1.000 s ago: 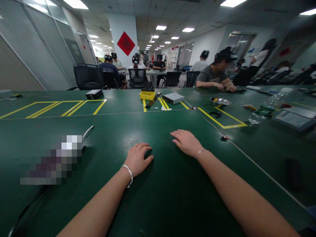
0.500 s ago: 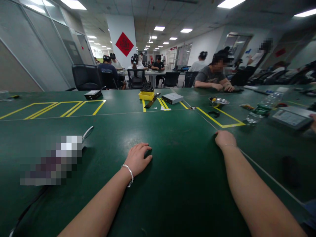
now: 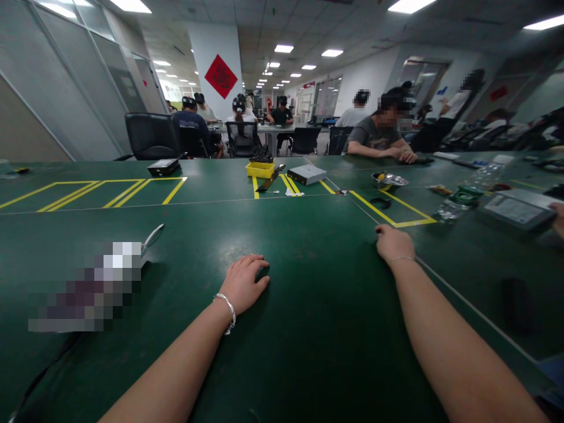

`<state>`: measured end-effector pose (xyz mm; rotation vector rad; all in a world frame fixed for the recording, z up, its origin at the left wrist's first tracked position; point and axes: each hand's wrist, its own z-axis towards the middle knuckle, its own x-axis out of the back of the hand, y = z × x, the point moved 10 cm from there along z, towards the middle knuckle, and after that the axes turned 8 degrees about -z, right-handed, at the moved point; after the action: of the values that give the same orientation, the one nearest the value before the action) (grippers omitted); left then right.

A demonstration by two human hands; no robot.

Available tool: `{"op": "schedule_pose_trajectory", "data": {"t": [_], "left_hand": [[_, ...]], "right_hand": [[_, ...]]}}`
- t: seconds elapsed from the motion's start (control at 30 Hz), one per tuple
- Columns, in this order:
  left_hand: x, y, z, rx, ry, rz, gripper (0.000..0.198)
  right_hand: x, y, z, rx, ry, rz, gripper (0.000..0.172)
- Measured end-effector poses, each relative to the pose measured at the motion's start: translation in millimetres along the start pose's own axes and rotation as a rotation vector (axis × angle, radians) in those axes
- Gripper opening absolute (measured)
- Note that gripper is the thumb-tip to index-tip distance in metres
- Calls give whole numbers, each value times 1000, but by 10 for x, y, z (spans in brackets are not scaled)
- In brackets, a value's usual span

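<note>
A pixelated patch (image 3: 83,288) hides what lies near left; the right hand (image 3: 393,244) shows only its back, fingers curled under, grasp impossible to tell; it has slid right to the white seam (image 3: 458,296) since a second ago; the left hand (image 3: 244,283) lies flat, empty, on the green table (image 3: 317,305).

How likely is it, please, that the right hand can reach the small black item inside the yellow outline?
Probably yes: the right hand rests just short of the small black item, only bare table between.
</note>
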<state>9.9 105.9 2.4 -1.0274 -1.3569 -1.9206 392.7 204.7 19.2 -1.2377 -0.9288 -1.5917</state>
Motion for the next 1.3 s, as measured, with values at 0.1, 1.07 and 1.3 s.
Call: {"op": "schedule_pose_trajectory", "data": {"t": [0.1, 1.07, 1.3], "left_hand": [[14, 6, -1, 9, 7, -15, 27], [-46, -107, -12, 142, 35, -503, 17], [-41, -109, -18, 140, 38, -503, 15]], "right_hand": [[204, -528, -148, 217, 84, 39, 31], [-190, 1, -79, -38, -188, -177, 33], [10, -485, -182, 86, -104, 14, 22]]}}
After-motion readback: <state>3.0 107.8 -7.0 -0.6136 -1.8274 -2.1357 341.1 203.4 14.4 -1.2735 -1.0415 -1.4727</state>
